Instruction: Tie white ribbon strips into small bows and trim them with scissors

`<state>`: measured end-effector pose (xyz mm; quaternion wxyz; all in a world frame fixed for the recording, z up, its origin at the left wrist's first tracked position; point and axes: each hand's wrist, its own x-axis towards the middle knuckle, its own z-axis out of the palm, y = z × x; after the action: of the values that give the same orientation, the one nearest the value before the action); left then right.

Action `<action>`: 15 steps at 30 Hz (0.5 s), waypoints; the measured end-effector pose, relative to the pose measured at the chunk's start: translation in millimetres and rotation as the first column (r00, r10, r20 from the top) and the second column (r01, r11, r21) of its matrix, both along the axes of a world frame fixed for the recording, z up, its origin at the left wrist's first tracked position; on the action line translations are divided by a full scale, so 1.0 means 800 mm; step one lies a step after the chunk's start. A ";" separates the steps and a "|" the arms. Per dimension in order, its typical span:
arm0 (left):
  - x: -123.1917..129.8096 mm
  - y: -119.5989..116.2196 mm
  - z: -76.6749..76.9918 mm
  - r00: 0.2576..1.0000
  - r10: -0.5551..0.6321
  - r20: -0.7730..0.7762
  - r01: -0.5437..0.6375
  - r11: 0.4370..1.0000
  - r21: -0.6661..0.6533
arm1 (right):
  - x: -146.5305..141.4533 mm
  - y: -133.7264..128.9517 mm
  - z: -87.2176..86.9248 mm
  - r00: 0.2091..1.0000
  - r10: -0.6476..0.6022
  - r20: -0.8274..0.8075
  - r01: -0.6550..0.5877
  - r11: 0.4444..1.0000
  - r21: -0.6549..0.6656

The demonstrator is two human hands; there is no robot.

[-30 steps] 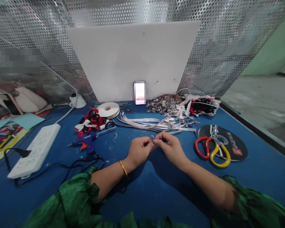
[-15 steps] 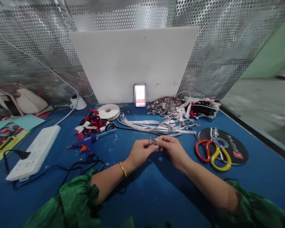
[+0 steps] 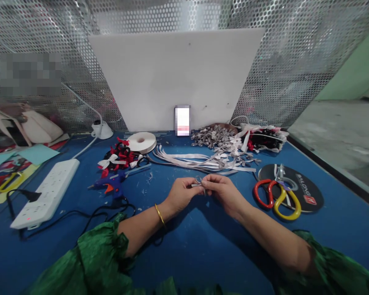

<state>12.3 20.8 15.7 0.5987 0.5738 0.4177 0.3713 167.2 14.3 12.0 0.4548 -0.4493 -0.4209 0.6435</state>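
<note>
A small grey ribbon (image 3: 197, 184) is held up above the middle of the worktop (image 3: 184, 254), with 1 loop standing above the fingertips. It is pinched on one side by the closed fingers of the left hand (image 3: 180, 196) and on the other by those of the right hand (image 3: 226, 194); the exact fold is hidden. For neat work, the crossing is probably best pinched firmly by 1 hand while the loop is evened gently by the other, since thin ribbon is likely to twist or slip.

The blue worktop is scuffed and specked with scraps. Beyond the hands, ribbon strips (image 3: 187, 156) are laid out, with a pile of bows (image 3: 213, 137) behind. A phone (image 3: 183, 119) is propped against a white board (image 3: 176, 73), which is backed by perforated metal (image 3: 295, 53). At the far right, a grey floor (image 3: 338, 127) and a green wall (image 3: 347, 78) are seen.
</note>
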 end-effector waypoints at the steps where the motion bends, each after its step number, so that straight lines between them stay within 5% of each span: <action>1: 0.000 0.000 0.001 1.000 0.000 -0.003 0.000 1.000 0.004 | 0.001 0.001 0.000 1.000 0.005 -0.004 -0.005 1.000 -0.013; 8: 0.000 0.002 -0.002 0.980 0.176 0.097 -0.169 0.982 -0.081 | 0.004 0.003 0.009 0.990 -0.040 0.135 0.022 0.991 0.133; 15: -0.001 0.004 -0.001 0.927 0.320 0.197 -0.260 0.924 -0.279 | 0.009 0.007 0.004 0.994 -0.107 -0.030 0.107 0.994 0.010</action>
<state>11.7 24.2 14.9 0.6496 0.3769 0.4664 0.4674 174.1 19.9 14.9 0.4975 -0.4590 -0.3933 0.6222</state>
